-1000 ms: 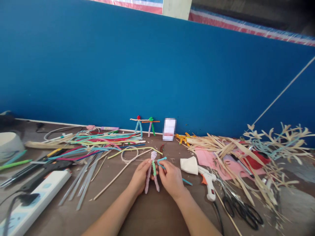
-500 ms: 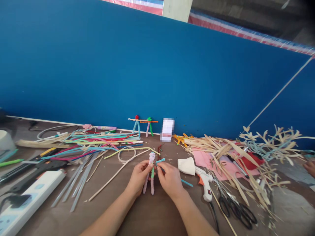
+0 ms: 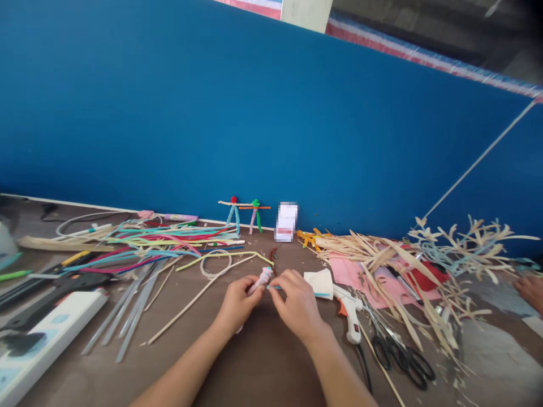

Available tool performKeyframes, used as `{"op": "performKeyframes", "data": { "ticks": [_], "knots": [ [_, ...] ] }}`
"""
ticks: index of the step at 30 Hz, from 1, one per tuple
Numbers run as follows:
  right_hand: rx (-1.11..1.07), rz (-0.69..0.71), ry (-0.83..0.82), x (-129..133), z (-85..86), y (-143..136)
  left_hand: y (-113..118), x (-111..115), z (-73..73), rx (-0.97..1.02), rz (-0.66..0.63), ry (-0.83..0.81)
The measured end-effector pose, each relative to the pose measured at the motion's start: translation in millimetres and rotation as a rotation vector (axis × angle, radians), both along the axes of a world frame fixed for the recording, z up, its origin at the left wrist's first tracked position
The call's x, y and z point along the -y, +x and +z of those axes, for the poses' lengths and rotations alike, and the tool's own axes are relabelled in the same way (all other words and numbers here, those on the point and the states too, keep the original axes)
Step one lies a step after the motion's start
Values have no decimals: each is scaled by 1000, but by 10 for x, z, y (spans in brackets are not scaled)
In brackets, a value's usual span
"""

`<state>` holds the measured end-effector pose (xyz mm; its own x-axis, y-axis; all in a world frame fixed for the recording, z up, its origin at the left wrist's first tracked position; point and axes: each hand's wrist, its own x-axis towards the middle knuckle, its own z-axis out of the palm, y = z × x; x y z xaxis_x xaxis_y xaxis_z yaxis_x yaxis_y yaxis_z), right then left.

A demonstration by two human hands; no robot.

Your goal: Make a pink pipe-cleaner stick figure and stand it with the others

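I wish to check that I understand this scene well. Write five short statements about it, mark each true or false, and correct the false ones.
1. The left hand holds a lilac figure. True.
2. The right hand grips the scissors. False: the scissors lie on the table.
3. The red-headed figure stands left of the green-headed figure. True.
4. The power strip holds no plug. False: it holds a black plug.
5. The white glue gun lies right of the right hand. True.
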<state>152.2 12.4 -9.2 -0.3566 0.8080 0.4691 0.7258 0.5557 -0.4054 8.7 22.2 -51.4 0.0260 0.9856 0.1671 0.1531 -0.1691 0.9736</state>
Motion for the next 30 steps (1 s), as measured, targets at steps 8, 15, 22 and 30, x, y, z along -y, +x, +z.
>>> {"op": "performKeyframes", "data": {
  "ticks": [8, 15, 22, 30],
  "knots": [
    [-458, 112, -455, -183, -122, 98, -122, -14, 61, 355, -402, -338],
    [-610, 179, -617, -215, -244, 52, -100, 9, 27, 612, -458, -424],
    [-470, 71, -521, -177, -359, -75, 3, -31, -11, 565, -170, -273],
    [-129, -18, -132, -58, -234, -92, -35, -44, -14, 136, 33, -49]
  ]
}}
